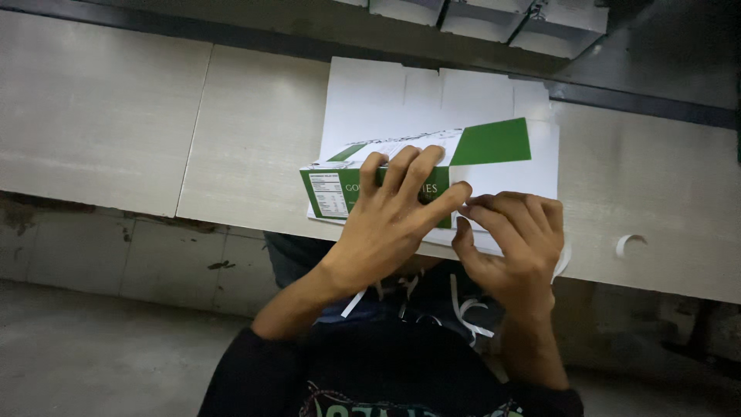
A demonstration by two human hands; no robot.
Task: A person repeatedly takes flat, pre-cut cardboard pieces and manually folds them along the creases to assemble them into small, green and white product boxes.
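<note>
Your picture is dim overall, with a grey-green cast. The brightest area is the white cardboard sheet [370, 100] on the counter [116, 116], which looks a little washed out. The floor [93, 355] and your dark shirt [386, 371] sink into shadow. Details are soft and slightly blurred.

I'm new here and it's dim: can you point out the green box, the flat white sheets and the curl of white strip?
green box [340, 193]: head view, its front green panel.
flat white sheets [370, 100]: head view, bare upper left part.
curl of white strip [629, 245]: head view, on its loop.
</note>
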